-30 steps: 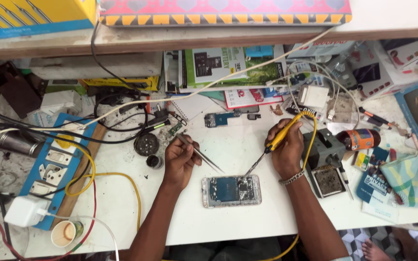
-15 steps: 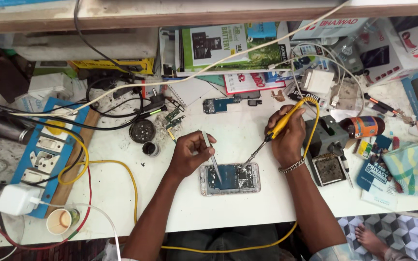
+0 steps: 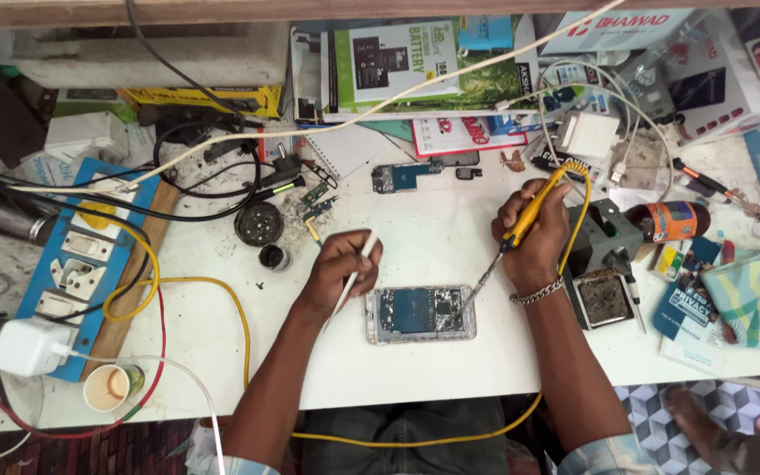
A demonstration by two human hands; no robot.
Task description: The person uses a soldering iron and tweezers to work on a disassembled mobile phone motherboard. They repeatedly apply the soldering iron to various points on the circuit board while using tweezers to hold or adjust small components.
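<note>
An opened phone [image 3: 421, 314] lies flat on the white bench [image 3: 415, 237], its blue board and metal shields exposed. My left hand [image 3: 338, 271] rests just left of the phone and grips a slim pale tool [image 3: 361, 258] whose upper end points up and away from the phone. My right hand [image 3: 536, 242] is above the phone's right end and holds a yellow-handled soldering iron [image 3: 528, 215]. The iron's metal tip [image 3: 477, 288] reaches down to the phone's upper right corner. A yellow cable [image 3: 584, 198] loops off the iron's rear.
A blue switchboard [image 3: 70, 264] with tangled wires and a white adapter [image 3: 26, 347] fills the left side. Nearby are a paper cup [image 3: 107, 387], a round black tin [image 3: 259, 224], a loose circuit board [image 3: 405, 176], a sponge tray [image 3: 604, 301], a small bottle [image 3: 672, 220] and stacked boxes [image 3: 389, 62].
My left hand has lifted its tool off the phone board, and the tool now points upward. The soldering iron stays near the phone's upper right. The camera view has tilted down slightly.
</note>
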